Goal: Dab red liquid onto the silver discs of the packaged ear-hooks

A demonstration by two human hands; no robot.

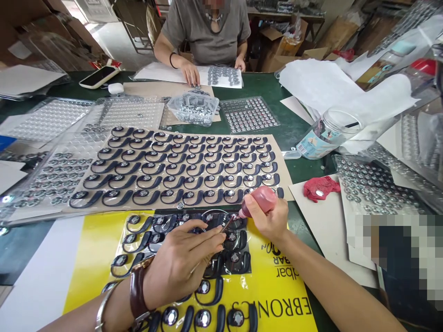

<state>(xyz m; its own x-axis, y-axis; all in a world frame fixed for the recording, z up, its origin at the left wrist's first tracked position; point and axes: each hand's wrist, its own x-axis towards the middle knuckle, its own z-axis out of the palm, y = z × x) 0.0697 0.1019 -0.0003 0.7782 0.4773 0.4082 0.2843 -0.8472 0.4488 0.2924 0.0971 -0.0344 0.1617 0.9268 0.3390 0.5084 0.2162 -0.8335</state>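
The green tabletop [273, 87] stretches across the whole view, crowded with work. Across it lies a big brown cardboard sheet [285, 177] carrying rows and rows of dark ear-hook parts [180, 168], each with a round silver disc set in it. To its left sit clear blister trays [48, 120], some pockets filled with small discs. Nearer the camera, a yellow printed sheet [277, 295] lies flat, and on it more ear-hook pieces [207, 290] sit in loose rows.

Over that yellow sheet the left hand [183, 263] comes in from below, wristwatch [136, 290] and bangle on the wrist, fingers curled down and pressing on the parts beneath; whether it pinches one piece I can't tell. Just beside it, the right hand [268, 219] is clenched around a small pink squeeze bottle [261, 200], tilted so its thin nozzle points down and left, the tip right at a hook piece next to the left fingertips.

At the far edge a person in a grey shirt [207, 32] sits with both hands on a white sheet. A clear plastic jar [325, 133] lies on its side at right, and a small red cloth [320, 188] rests on white paper nearby.
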